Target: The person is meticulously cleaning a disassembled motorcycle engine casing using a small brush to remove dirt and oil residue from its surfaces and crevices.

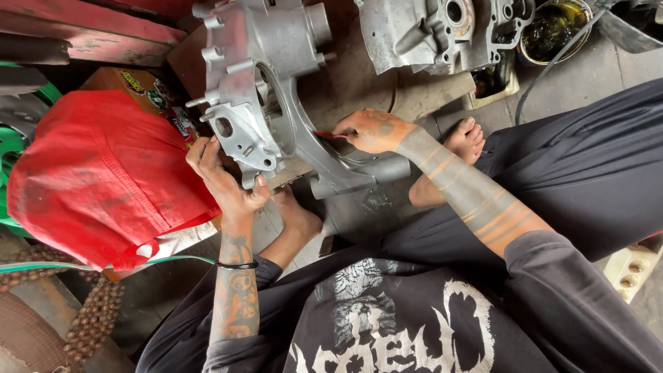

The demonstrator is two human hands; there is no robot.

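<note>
Here the left hand clamps the lower edge of a grey cast-metal engine crankcase half, thumb pressed under its flange. Opposite that hold, the right hand pinches a small red tool against the casing's inner rim. Just left of the left-hand grip lies a red cloth; beyond the casing sits a second casing.

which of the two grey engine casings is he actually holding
The nearer casing, gripped by the left hand. The other casing lies untouched, farther away beside the oil bowl.
</note>
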